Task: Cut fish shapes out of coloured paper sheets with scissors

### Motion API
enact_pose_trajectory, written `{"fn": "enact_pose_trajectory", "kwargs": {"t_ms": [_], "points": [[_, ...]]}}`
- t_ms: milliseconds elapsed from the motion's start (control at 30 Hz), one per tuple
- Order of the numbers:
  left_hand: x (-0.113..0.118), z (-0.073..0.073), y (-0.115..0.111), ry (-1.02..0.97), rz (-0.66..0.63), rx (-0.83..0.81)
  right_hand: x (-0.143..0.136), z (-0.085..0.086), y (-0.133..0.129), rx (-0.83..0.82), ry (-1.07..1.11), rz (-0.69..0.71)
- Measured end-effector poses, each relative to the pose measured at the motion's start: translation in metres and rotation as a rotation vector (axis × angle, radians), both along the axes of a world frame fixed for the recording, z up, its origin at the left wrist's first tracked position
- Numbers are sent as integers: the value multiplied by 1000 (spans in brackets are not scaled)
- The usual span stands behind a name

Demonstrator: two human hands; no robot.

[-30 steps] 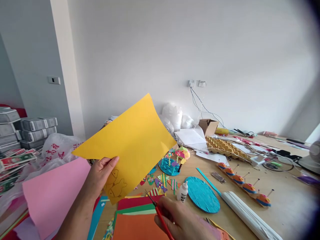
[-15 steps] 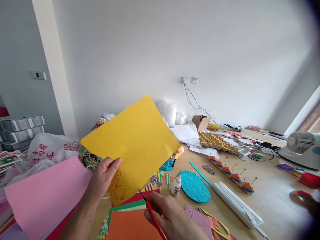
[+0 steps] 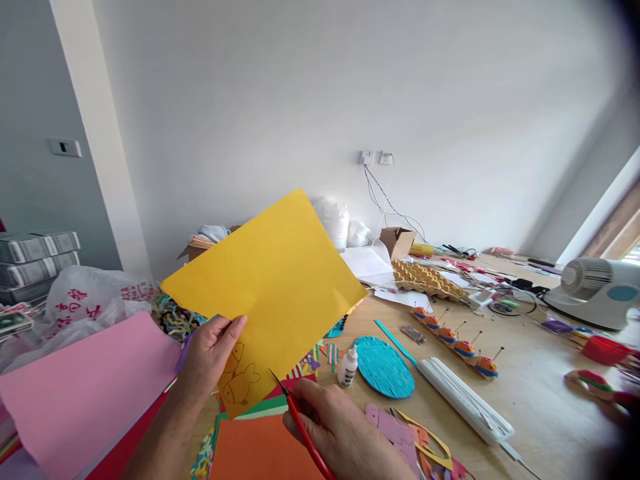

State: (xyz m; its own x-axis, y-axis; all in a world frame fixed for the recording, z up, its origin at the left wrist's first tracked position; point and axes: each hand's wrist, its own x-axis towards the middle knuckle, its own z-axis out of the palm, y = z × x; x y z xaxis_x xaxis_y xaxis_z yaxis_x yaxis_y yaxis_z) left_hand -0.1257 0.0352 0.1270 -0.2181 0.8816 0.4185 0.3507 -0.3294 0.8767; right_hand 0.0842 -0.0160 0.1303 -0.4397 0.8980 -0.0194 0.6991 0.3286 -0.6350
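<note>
A white fan [image 3: 595, 288] stands to the right on my table [image 3: 537, 400], with a cardboard box [image 3: 397, 243] beside a tan egg tray [image 3: 425, 280] near the far wall [image 3: 240, 100], and, to my left, a red-lettered plastic bag [image 3: 93, 297] slumped beside stacked grey bundles [image 3: 37, 273].

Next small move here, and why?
Probably start cutting the yellow sheet toward the fish outlines: they look uncut, the left hand pinches the sheet next to them, and the red-handled scissors in the right hand point at its lower edge; contact is unclear.
</note>
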Motion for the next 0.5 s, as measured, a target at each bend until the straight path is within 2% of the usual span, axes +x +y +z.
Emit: {"fn": "enact_pose_trajectory", "kwargs": {"t_ms": [500], "points": [[0, 0, 0, -24, 19, 13, 0, -7, 5, -4, 119, -2]]}}
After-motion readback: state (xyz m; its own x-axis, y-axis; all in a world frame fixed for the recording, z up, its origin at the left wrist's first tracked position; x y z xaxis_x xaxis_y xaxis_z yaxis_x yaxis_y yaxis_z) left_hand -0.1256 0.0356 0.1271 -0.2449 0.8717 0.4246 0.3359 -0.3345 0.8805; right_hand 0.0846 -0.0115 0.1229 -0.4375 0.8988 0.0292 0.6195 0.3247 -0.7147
